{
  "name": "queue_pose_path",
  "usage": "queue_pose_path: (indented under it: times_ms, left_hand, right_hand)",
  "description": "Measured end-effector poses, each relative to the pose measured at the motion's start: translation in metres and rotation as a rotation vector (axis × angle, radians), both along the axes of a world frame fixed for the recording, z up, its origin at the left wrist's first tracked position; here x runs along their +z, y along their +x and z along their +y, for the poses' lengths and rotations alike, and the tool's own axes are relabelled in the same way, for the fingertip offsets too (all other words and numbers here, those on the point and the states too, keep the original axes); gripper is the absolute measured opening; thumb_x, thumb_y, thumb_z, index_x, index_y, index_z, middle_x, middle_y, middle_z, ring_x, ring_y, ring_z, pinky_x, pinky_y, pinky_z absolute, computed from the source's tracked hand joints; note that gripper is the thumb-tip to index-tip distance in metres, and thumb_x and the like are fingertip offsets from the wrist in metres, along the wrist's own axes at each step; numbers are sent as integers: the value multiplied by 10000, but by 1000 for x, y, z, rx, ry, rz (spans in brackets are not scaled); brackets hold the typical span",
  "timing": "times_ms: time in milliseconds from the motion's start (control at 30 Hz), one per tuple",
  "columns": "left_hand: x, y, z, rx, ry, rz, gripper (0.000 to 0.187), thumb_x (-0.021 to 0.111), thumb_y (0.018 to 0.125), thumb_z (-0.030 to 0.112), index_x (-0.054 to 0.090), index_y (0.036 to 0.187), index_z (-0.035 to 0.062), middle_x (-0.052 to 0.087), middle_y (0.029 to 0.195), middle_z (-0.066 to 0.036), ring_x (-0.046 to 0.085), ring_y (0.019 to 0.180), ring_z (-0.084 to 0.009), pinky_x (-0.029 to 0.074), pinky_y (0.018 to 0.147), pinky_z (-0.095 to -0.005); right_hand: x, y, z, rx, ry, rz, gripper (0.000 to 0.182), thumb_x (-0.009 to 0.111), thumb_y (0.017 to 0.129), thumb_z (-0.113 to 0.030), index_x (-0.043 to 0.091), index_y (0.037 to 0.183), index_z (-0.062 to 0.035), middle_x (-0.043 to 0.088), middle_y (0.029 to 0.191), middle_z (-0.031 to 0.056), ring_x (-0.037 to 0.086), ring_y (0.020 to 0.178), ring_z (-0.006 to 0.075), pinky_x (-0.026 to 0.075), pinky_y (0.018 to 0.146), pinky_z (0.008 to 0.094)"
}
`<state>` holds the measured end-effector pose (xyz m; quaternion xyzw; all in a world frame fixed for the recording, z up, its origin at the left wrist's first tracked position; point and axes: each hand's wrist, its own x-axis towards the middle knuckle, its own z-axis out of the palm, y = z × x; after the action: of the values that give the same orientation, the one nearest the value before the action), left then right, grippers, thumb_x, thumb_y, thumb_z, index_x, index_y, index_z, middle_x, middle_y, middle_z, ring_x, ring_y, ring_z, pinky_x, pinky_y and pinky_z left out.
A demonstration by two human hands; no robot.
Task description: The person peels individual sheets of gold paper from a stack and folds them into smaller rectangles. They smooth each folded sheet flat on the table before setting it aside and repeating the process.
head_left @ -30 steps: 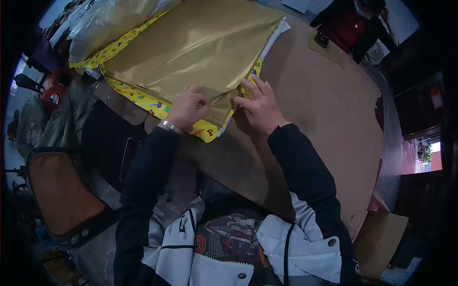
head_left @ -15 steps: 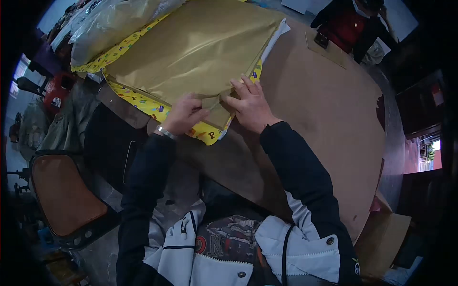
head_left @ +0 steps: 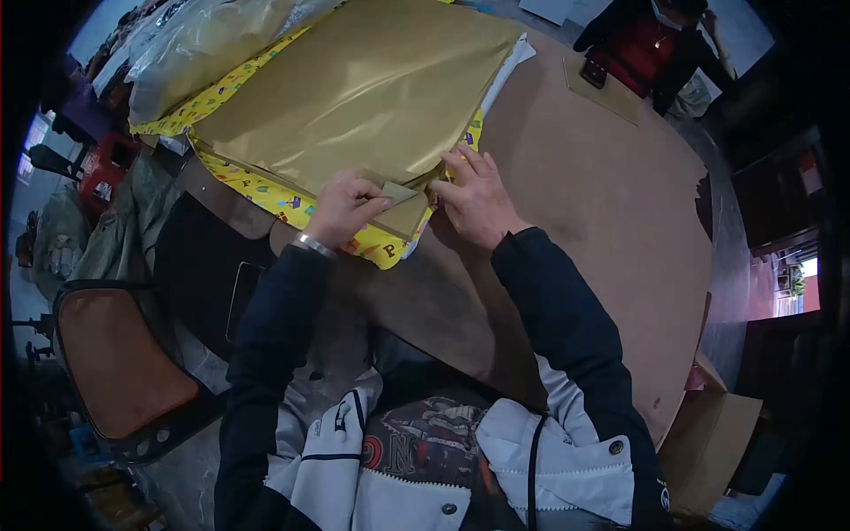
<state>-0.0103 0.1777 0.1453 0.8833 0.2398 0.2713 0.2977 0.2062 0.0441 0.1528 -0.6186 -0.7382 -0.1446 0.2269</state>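
Note:
A shiny gold-brown sheet [head_left: 345,97] lies over a yellow printed sheet [head_left: 283,205], whose patterned border shows along the left and near edges. My left hand [head_left: 341,211] is closed at the near corner, pinching a flap of the gold-brown sheet that is folded back. Under that flap a flat brown surface shows. My right hand [head_left: 478,196] is at the right edge by the same corner, thumb and fingers curled round the sheet's edge. A white strip runs along this right edge.
The work lies on a large brown table [head_left: 602,230]. Clear plastic wrapping [head_left: 204,62] is heaped at the back left. A person [head_left: 655,49] is at the far right, near a phone [head_left: 593,73]. A brown-padded chair [head_left: 128,358] is at left, a cardboard box [head_left: 713,447] at lower right.
The corner flap of the gold-brown sheet is now folded back towards my left hand. My right hand has moved slightly right, away from my left.

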Motion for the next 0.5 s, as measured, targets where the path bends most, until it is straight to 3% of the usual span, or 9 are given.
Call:
queue_pose_path:
  times_ms: [200,267,333,500]
  left_hand:
    - [-1,-3,1,-18,-244,16,165,758,722,203,675,748,62,579,753,-87,570,782,-267,447,687,-379]
    - [6,-4,-1,-19,-73,44,170,752,730,206,673,745,55,578,755,-91,578,788,-265,456,699,-369]
    - [6,-3,-3,-43,-153,-10,171,738,745,210,675,768,52,576,768,-105,581,795,-268,459,705,-361]
    - [1,3,-3,-10,13,15,193,688,795,248,693,871,70,572,839,-116,562,857,-299,449,724,-383]
  right_hand:
    - [0,4,-5,-24,14,-1,210,667,766,-134,677,975,-159,517,1270,125,426,1259,373,375,1003,575]
    - [-1,3,-5,-30,15,2,204,670,765,-136,680,968,-154,518,1269,121,429,1256,369,376,1002,573]
    - [-3,4,-4,-35,9,1,197,683,758,-140,689,954,-158,514,1277,116,430,1256,366,372,1005,573]
    - [21,-16,-15,58,86,62,199,709,744,-149,690,942,-143,560,1202,112,466,1218,365,343,1032,563]
